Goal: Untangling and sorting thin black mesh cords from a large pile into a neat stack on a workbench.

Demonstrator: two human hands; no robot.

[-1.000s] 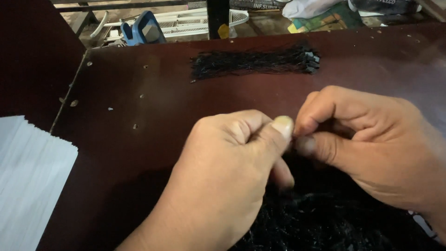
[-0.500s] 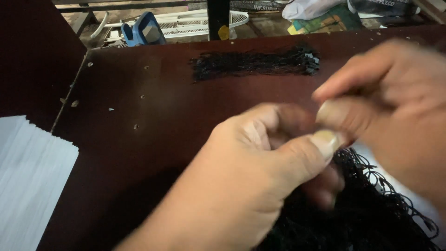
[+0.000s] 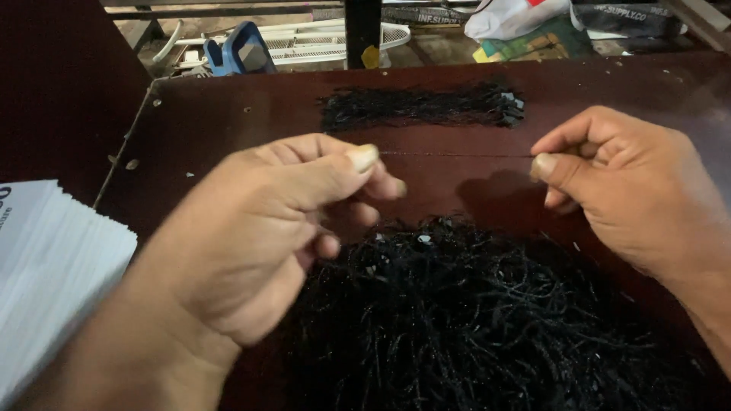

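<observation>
Left hand (image 3: 266, 228) and right hand (image 3: 632, 190) are pinching one black string (image 3: 457, 154) taut — small laid-out bundle (image 3: 422, 106) sitting beyond, big tangled heap (image 3: 487, 327) remaining.

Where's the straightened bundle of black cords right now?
Head view: the straightened bundle lies at the far centre of the dark red table, beyond both hands, apart from the loose pile.

Dark red-brown table (image 3: 228, 129), loose black cord pile (image 3: 487, 320), tidy black cord bundle (image 3: 419, 106), white paper stack (image 3: 53, 259)
</observation>
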